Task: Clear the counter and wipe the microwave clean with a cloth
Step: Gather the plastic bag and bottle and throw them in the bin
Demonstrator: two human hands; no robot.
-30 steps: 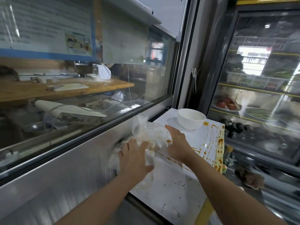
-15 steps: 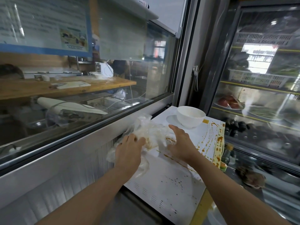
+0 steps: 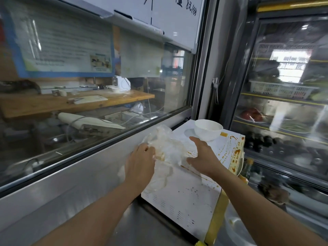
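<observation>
Glass window (image 3: 92, 96) is filling the left side, with a wooden counter (image 3: 53, 105) showing behind it; steel wall panel (image 3: 71, 183) is running below the pane. Left hand (image 3: 139, 165) is reaching in over the left edge of the microwave (image 3: 186, 196), fingers curled and gripping the left part of a crumpled clear plastic bag (image 3: 166, 148). The bag is lying on the microwave's white top, bunched up between both hands, smeared with orange-brown sauce. Right hand (image 3: 204, 157) is pressing on the bag's right side, fingers spread and partly bent, thumb pointing toward the bowl; whether it is actually pinching the plastic, cannot tell. Microwave top is showing sauce streaks and drips, heaviest along the right edge and running down the yellow-trimmed side. White bowl (image 3: 208, 129) is sitting upright at the far end of the microwave top, just beyond the right hand, not touching it. No cloth is showing in view. Glass-door fridge (image 3: 287, 96) is standing at right, with a white basket (image 3: 282, 90) and a plate of red food (image 3: 253, 115) on its shelves.
</observation>
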